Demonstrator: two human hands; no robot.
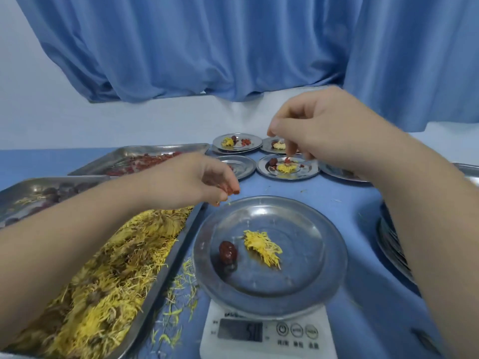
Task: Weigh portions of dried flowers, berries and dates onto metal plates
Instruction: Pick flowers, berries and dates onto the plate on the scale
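Scale (268,332) digits are blurring past reading, left forearm (77,216) is covering much of the date tray (33,195), right forearm (420,208) is hiding part of the plate stack (388,242), flower tray (166,270) is running off the bottom edge.

L hand (191,181), R hand (320,133): fingertip pinch on berries (234,190)

Two hands (186,180) (324,130), three filled trays (178,255) (26,187) (145,151), one scale (269,340); on it one date (228,252), one flower (261,244)
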